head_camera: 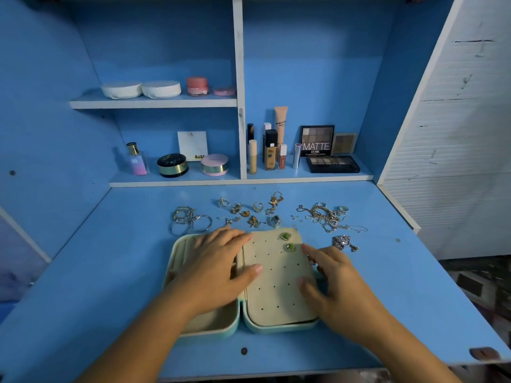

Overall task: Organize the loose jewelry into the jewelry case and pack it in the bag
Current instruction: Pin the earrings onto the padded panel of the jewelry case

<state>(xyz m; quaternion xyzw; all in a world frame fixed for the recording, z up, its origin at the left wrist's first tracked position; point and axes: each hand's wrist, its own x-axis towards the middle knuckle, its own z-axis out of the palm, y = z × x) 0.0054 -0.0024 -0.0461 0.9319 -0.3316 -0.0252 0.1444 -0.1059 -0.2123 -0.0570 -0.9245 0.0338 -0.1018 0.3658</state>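
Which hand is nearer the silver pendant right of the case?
Right. The right hand is at the right edge of the jewelry case, close to the silver pendant; the left hand lies flat across its left half.

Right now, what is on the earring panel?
Two green earrings sit at the far end of the panel; left hand and right hand touch it. Anything underneath is hidden.
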